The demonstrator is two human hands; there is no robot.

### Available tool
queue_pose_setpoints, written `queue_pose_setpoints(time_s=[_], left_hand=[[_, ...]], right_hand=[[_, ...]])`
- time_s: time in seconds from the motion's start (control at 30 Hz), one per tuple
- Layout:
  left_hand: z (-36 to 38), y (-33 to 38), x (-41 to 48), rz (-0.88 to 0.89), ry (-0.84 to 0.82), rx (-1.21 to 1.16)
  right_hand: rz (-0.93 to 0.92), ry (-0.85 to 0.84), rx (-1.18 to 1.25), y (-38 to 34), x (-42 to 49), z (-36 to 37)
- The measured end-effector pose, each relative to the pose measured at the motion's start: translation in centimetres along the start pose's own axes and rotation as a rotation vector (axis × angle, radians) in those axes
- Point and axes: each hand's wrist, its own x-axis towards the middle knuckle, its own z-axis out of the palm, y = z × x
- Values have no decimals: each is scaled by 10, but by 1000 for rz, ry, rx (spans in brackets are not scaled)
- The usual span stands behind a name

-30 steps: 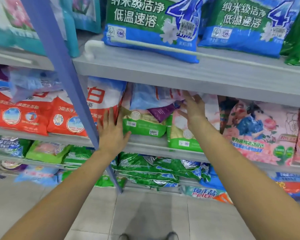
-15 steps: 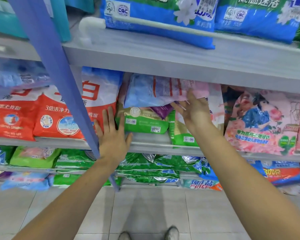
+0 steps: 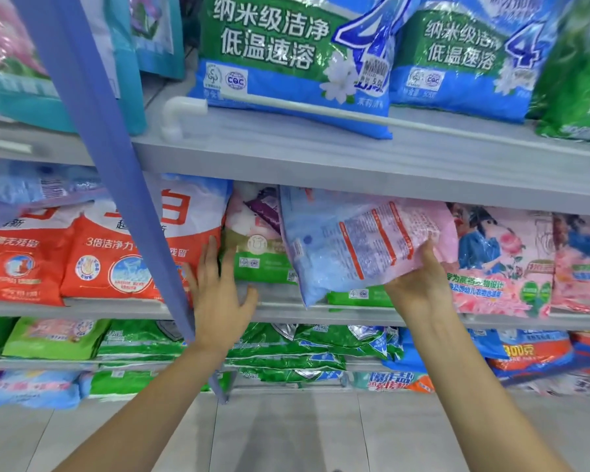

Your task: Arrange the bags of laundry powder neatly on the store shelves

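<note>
The right hand [image 3: 419, 281] grips a blue-and-pink bag of laundry powder [image 3: 351, 243] by its lower right corner, with the thumb up the printed face and the fingers curled behind. The bag is tilted, its top tucked under the upper shelf [image 3: 321, 158] and its lower left corner hanging past the front edge of the middle shelf [image 3: 116, 306]. It sits at about 1 o'clock in the view and covers part of a green bag [image 3: 259, 264] standing behind it.

At 9 o'clock from that bag, the left hand [image 3: 218, 294] is flat with its fingers straight and spread, holding nothing. Its fingertips lie against the right edge of a red-and-white bag [image 3: 123, 253], just beside the green bag, and the palm is over the shelf edge.

At 3 o'clock from the held bag stands a pink bag [image 3: 501, 260], touching it. A slanted blue post [image 3: 109, 165] crosses the shelves at 10 o'clock. On the upper shelf, at 12 o'clock, large blue-and-green bags [image 3: 286, 52] lean behind a white rail [image 3: 321, 109]. Below the middle shelf, at 6 o'clock, flat green bags [image 3: 286, 349] lie stacked above the tiled floor [image 3: 286, 434].
</note>
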Motion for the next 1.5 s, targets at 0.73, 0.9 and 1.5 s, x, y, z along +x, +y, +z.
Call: queue_pose_setpoints(time_s=[0.73,0.9,1.5], left_hand=[[-93,101,3,137,77,-472],[-121,89,11,12,-94,-676],[-131,180,2,-211,-830,-1398]], right_hand=[[-209,-519,-631,-13,-106,32],[-433,-407,-796,-33,-99,24],[-673,95,-604,-142,-153,-28]])
